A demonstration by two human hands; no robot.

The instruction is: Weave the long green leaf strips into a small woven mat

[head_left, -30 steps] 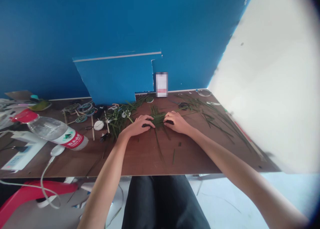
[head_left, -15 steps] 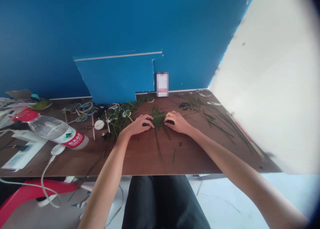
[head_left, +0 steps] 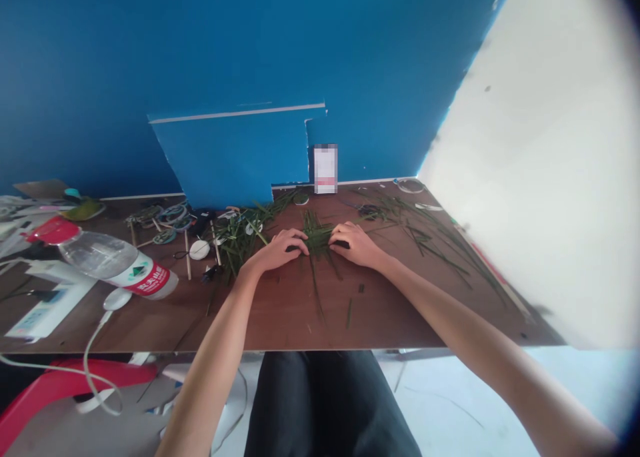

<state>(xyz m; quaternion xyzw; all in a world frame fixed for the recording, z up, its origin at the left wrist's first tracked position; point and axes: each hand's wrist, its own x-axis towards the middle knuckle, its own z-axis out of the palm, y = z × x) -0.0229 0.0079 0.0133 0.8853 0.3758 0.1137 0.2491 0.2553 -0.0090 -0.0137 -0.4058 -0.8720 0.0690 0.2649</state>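
Note:
Crossing green leaf strips (head_left: 319, 239) form a small woven piece on the brown table, with long ends sticking out at the back and toward me. At its left edge, the curled thumb and fingers of my left hand (head_left: 281, 249) grip the strips. My right hand (head_left: 356, 244) pinches the opposite edge in the same way. Part of the weave is covered by my fingertips. A heap of loose leaf strips (head_left: 240, 240) lies to the left of my left hand.
A plastic bottle (head_left: 115, 257) with a red cap leans over a white power strip (head_left: 50, 304) at left. Scattered strips (head_left: 440, 244) lie at right by the white wall. A phone-like card (head_left: 325, 169) stands against the blue wall. Cords and sticks (head_left: 187, 254) lie left of the heap.
Both hands keep almost the same place and hold on the woven strips. The whole view has shifted very slightly; nothing else has visibly moved.

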